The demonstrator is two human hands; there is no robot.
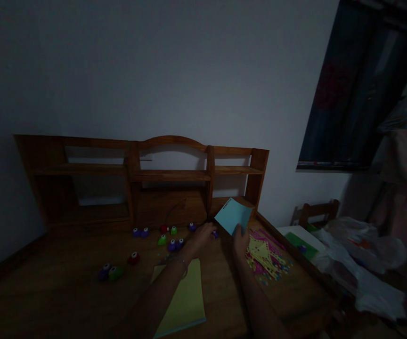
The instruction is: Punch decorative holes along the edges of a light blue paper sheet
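Observation:
My right hand point(240, 241) grips a light blue sheet of paper point(232, 216) by its lower edge, thumb on the front. The sheet is tilted, with a row of punched holes along its upper left edge. My left hand point(200, 235) reaches over the desk to the left of the sheet, fingers stretched out. Just below its fingertips is a small purple toy point(215, 234), partly hidden. A yellow pad of paper point(189, 301) lies under my left forearm. Beside my right hand is a pile of yellow and pink paper pieces point(260, 249) with small coloured bits.
Several purple, green and red toys with big eyes, such as a red one point(133, 258), are scattered over the wooden desk point(65, 292). A wooden shelf point(170, 176) stands along the back. Right of the desk are a chair point(318, 209) and plastic bags point(366, 245).

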